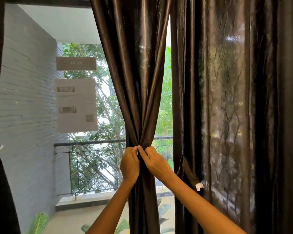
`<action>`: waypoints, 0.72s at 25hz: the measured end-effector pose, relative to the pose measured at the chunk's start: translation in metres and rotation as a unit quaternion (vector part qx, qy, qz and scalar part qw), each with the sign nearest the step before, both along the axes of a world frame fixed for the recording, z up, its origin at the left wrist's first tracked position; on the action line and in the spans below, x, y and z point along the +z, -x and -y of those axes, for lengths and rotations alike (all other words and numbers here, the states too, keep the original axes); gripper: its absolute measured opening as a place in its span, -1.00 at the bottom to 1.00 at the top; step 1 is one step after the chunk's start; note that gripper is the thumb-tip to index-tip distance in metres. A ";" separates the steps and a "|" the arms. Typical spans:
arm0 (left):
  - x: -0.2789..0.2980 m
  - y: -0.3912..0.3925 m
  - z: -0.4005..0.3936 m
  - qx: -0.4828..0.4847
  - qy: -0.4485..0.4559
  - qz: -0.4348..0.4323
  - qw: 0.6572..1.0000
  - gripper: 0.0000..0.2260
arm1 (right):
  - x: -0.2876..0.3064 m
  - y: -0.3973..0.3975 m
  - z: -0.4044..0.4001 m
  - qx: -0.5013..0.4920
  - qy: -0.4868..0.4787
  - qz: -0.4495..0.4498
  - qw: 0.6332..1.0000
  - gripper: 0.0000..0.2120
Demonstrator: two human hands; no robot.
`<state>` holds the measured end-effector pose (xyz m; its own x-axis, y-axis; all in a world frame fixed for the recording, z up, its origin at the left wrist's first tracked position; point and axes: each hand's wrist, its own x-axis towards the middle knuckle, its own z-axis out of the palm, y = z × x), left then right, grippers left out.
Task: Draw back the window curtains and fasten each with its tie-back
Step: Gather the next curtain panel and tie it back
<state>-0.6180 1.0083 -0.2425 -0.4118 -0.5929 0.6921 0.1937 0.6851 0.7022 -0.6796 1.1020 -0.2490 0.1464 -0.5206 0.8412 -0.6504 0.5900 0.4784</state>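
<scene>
Middle curtain (139, 81) is gathered at window centre. Left hand (129, 164) and right hand (155, 162) pinch the ends of its tie-back (138, 152) together at the bunch. Fastening step in hand. Right curtain (227, 107) hangs loose, its tie-back strap (189, 173) dangling; judged next: draw and fasten it.

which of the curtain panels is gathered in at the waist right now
The middle curtain panel, pinched into a waist where the left hand and right hand grip it. The right curtain panel hangs straight, its tie-back dangling loose.
</scene>
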 end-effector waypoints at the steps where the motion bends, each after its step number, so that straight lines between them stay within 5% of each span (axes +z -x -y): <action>1: 0.000 -0.001 -0.001 0.001 -0.008 -0.001 1.000 -0.72 | -0.001 -0.001 -0.001 0.015 0.007 0.003 1.000 -0.79; 4: -0.003 0.001 -0.001 0.003 -0.017 -0.006 1.000 -0.70 | 0.001 -0.001 -0.006 0.028 0.018 0.018 0.999 -0.95; 11: -0.004 -0.003 -0.001 -0.008 0.015 -0.034 0.999 -0.71 | 0.004 -0.011 -0.014 0.023 0.043 -0.016 0.999 -0.87; 14: -0.012 -0.005 -0.002 -0.025 0.055 -0.058 0.997 -0.69 | -0.022 -0.022 -0.016 0.086 0.116 0.114 0.983 -0.83; 18: -0.026 -0.003 -0.009 -0.056 0.036 -0.104 0.992 -0.61 | -0.055 -0.019 -0.025 0.228 0.208 0.307 0.900 -0.69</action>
<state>-0.6148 1.0174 -0.2688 -0.3162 -0.4973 0.8079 0.4076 0.6978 0.5890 -0.6601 1.1266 -0.3038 -0.2936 -0.1457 0.9448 -0.9369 0.2402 -0.2541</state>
